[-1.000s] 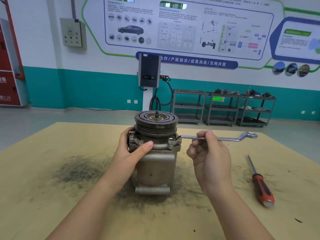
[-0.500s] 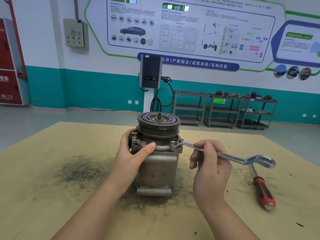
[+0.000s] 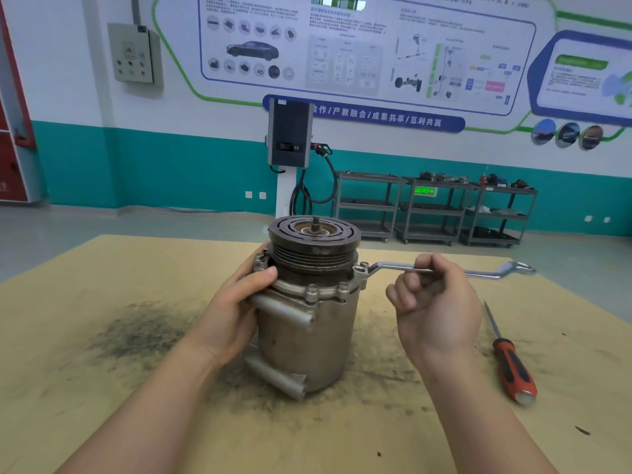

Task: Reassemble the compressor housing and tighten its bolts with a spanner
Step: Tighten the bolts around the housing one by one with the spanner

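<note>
Head view: the compressor housing [image 3: 307,323] stands upright near the middle of the desk [image 3: 102,388], its grooved pulley [image 3: 314,242] on top and a dark smudge of grime [image 3: 143,333] spread over the desk surface toward the left edge. The left hand [image 3: 236,302] grasps the housing from its left side, thumb laid across the front just under the pulley and fingers wrapped behind the flange. The right hand [image 3: 434,299] is clenched around the shank of the spanner [image 3: 444,270], which lies roughly level; its near ring end sits on a bolt [image 3: 363,268] at the right side of the flange, and its far end points toward the desk's right edge. Two more bolts show on the front of the flange. A red-handled screwdriver [image 3: 509,360] lies flat near the right edge, well apart from the housing.
</note>
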